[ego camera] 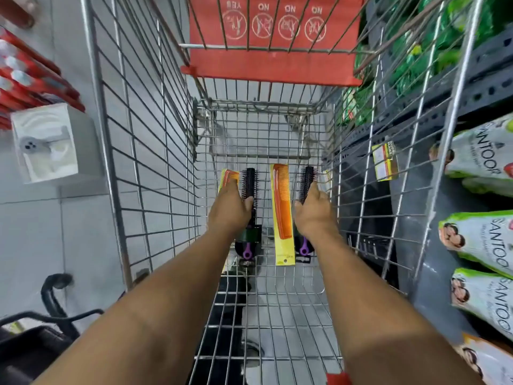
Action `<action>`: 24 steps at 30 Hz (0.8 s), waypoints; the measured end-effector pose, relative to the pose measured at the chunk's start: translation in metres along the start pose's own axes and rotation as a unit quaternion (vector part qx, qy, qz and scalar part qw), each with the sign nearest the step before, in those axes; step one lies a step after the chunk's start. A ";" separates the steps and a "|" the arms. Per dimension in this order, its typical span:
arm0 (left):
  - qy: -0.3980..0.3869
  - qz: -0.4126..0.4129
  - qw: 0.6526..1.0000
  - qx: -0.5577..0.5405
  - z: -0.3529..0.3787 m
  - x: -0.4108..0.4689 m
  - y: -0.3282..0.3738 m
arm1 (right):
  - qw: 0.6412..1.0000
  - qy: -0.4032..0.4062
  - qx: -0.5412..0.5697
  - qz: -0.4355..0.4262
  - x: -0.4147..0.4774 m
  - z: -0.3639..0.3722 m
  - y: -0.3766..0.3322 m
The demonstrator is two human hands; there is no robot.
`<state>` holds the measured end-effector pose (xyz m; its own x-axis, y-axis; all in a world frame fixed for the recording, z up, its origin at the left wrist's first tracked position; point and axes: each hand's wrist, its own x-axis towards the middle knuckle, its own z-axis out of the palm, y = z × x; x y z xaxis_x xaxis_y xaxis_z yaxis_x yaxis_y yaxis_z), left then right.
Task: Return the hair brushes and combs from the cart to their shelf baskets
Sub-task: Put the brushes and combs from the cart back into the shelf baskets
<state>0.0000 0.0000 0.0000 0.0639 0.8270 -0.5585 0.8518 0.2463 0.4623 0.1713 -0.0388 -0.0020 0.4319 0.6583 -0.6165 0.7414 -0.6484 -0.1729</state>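
Both my arms reach down into a wire shopping cart [155, 151]. On its floor lie two round black hair brushes with purple handle ends and two orange combs on yellow cards. My left hand [229, 211] rests over the left brush [249, 184], thumb against its stem, and partly covers the left comb [229, 177]. My right hand [313, 212] lies on the right brush [307, 180], fingers curled round its bristle head. The long middle comb [282, 209] lies untouched between my hands. No shelf baskets are in view.
The cart's red child-seat flap [274, 40] folds up at the far end. Shelves of green and white Santoor packs [483, 240] stand close on the right. Red toothpaste boxes [30, 79] and a white box [50, 143] sit left. A black cart handle [55, 298] is at lower left.
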 end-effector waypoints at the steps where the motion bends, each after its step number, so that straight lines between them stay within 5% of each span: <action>1: -0.009 -0.017 1.000 0.000 0.002 0.002 0.000 | 1.000 0.008 -0.003 0.005 0.002 0.000 0.001; 14: -0.021 -0.067 0.998 -0.006 0.029 0.018 -0.005 | 0.996 0.013 0.070 0.054 0.015 0.009 0.012; 24: 0.001 -0.114 0.978 -0.173 0.008 0.012 0.004 | 0.994 0.027 0.079 0.072 0.004 -0.015 0.004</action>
<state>0.0077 0.0065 -0.0101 -0.1099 0.7316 -0.6728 0.6172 0.5808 0.5308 0.1839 -0.0325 0.0064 0.5575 0.5716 -0.6020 0.5818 -0.7863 -0.2078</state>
